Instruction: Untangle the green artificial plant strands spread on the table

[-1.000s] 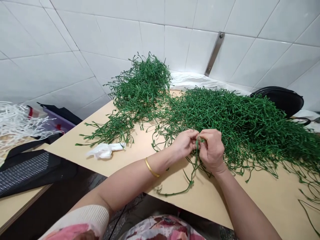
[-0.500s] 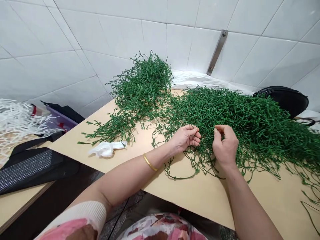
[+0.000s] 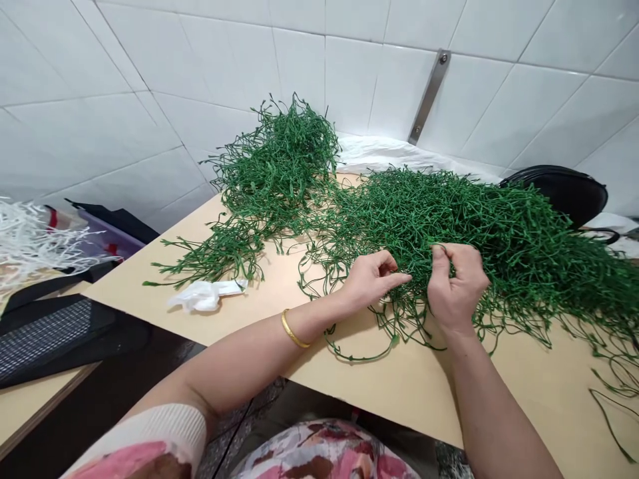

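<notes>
A wide heap of thin green plastic stems (image 3: 499,226) covers the right half of a pale wooden board (image 3: 414,392). My right hand (image 3: 456,283) is curled at the heap's near edge, thumb and fingers pinched on a green stem. My left hand (image 3: 372,279) rests just to its left on the loose stems, with the index finger stretched toward the right hand and nothing clearly held. A gold bangle (image 3: 292,330) sits on my left wrist. Loose stems (image 3: 367,352) trail over the board below both hands.
A second, taller green heap (image 3: 279,159) stands at the back left against the tiled wall. A crumpled white wrapper (image 3: 204,296) lies near the board's left corner. A black bag (image 3: 564,189) sits at the back right. White shredded strips (image 3: 24,239) and a black mesh item (image 3: 44,339) lie to the left.
My hands were together on one stem, then moved apart. The right hand went up into the heap's edge and pinched a stem. The left index finger has stretched out.
</notes>
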The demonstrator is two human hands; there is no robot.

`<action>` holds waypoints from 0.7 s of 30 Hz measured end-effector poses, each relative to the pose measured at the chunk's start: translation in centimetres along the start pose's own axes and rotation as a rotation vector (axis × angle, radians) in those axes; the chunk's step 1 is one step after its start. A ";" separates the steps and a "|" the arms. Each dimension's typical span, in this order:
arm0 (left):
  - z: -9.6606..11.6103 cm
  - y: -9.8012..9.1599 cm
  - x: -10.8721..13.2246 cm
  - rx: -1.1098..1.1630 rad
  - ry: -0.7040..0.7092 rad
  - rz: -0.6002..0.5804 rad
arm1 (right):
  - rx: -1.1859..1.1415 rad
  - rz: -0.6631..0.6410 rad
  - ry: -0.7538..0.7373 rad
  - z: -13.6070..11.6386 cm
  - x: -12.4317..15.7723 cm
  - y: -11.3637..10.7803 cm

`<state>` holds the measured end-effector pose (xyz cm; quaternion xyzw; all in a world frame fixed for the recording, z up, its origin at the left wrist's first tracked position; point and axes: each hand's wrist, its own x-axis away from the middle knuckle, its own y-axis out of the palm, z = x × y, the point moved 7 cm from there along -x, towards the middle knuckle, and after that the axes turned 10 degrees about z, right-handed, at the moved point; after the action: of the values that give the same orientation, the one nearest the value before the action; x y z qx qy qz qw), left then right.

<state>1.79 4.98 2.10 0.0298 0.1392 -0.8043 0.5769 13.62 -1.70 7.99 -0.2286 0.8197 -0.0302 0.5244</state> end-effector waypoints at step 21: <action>0.4 -2.0 -0.6 0.142 -0.043 0.167 | 0.316 -0.517 -0.068 -0.5 1.1 2.5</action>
<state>0.16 6.01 2.96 0.0650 0.0664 -0.7619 0.6410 11.93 0.04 6.59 -0.3462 0.7013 -0.2822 0.5556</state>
